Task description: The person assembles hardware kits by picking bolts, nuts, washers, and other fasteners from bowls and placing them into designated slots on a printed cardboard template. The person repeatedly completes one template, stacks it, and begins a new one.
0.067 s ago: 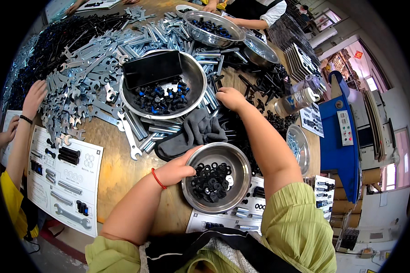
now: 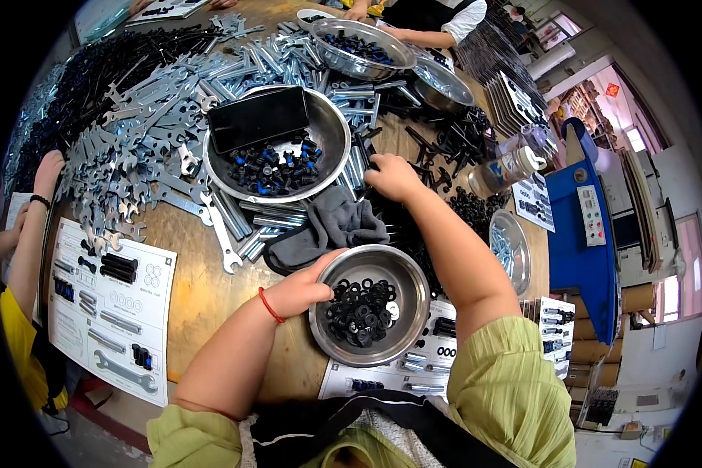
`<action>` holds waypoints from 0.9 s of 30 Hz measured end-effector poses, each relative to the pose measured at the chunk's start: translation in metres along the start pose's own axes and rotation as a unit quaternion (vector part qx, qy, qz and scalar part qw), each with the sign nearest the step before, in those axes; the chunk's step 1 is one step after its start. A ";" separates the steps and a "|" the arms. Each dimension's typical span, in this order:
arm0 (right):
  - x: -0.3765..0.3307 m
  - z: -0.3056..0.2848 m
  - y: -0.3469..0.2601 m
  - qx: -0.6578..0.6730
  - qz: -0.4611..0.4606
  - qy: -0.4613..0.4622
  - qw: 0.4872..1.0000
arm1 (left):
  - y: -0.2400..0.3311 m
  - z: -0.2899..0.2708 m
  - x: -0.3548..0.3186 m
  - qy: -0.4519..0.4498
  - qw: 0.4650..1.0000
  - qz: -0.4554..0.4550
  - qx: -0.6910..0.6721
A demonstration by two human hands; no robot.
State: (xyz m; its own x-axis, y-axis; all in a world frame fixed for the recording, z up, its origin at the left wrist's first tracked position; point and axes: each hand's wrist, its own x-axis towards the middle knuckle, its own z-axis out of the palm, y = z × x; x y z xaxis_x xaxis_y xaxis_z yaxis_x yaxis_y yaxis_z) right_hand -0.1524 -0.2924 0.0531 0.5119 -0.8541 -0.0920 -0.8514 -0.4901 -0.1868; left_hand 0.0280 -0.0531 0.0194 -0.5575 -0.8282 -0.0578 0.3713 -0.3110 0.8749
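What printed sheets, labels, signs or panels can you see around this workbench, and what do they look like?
Parts sheet: left table edge, white rectangle picturing black and silver parts.
Second sheet: under the washer bowl, white, with small part pictures.
Small card: right of the table, white with dark marks.
Control panel: on the blue machine, pale strip with coloured buttons.
Red sign: far right wall, small diamond.

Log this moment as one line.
left hand: grips rim of steel bowl of black washers | right hand: on black parts beside grey cloth
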 end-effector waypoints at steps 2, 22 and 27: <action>-0.019 -0.004 -0.004 -0.015 -0.030 0.000 0.999 | -0.001 -0.001 0.001 -0.007 1.000 0.013 0.006; -0.054 0.010 0.037 0.020 0.043 0.022 0.999 | -0.004 -0.002 -0.002 0.022 1.000 -0.008 0.020; -0.086 -0.008 0.039 0.404 0.012 0.030 0.914 | -0.001 -0.001 -0.002 0.028 0.999 0.000 0.022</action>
State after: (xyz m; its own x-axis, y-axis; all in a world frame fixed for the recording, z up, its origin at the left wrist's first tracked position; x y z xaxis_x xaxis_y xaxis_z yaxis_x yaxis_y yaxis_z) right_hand -0.2303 -0.2395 0.0615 0.4666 -0.8827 -0.0560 -0.4864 -0.2033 -0.8497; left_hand 0.0296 -0.0515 0.0182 -0.5150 -0.8531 -0.0838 0.3370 -0.2914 0.8953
